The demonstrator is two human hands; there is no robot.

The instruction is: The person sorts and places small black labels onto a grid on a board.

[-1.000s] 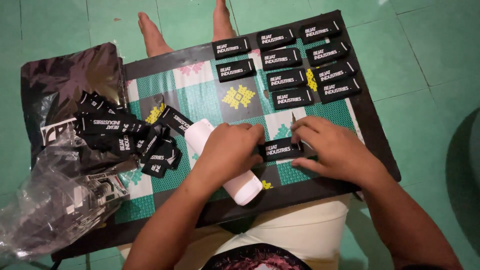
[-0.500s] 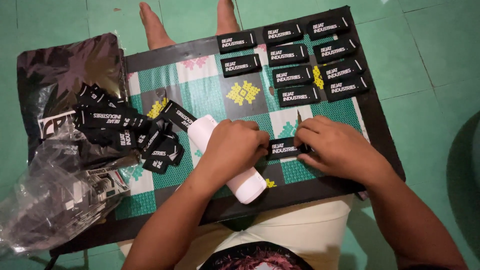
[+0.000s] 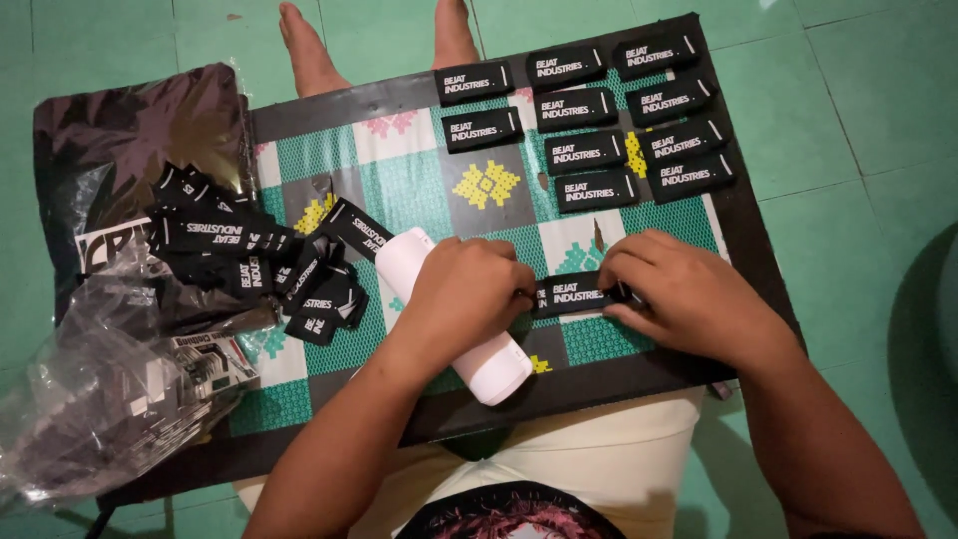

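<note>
My left hand [image 3: 467, 295] and my right hand [image 3: 679, 291] pinch the two ends of a small black rectangular label [image 3: 574, 293] with white lettering, lying flat on a low board [image 3: 419, 200] with a green patterned top. A white cylindrical tube [image 3: 489, 359] lies under my left forearm. Several finished black labels [image 3: 619, 110] sit in neat rows at the board's far right. A loose heap of black labels [image 3: 249, 255] lies at the board's left.
A dark plastic bag [image 3: 130, 130] and crumpled clear plastic bags [image 3: 110, 399] lie left of the board. My bare feet [image 3: 309, 50] rest beyond its far edge. Green tiled floor [image 3: 858, 200] surrounds everything.
Both hands stay on the same label with only small finger shifts. The view has shifted slightly.
</note>
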